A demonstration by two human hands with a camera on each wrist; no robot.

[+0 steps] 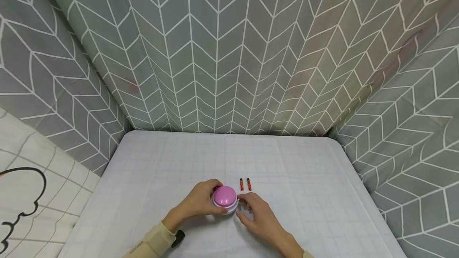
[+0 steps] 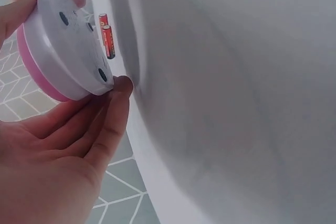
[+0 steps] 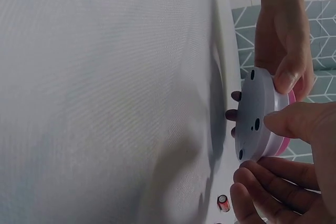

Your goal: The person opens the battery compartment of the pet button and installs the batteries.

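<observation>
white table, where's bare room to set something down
Bare: white table left of the left hand, right of the right hand, and between the batteries and patterned curtain. Crowded: front middle, both hands at the pink-topped device.

No word, brand or number can be read in any view. At two o'clock from the pink-topped device (image 1: pixel 224 196), two red batteries (image 1: pixel 242 184) lie with label print too small to make out; in the left wrist view their wraps show pale marks, blurred. Toward seven o'clock from the middle of the head view, the beige sleeve (image 1: pixel 152 240) carries a small dark mark like lettering, illegible. Faint specks on the device's white underside (image 2: pixel 79 40) may or may not be print
</observation>
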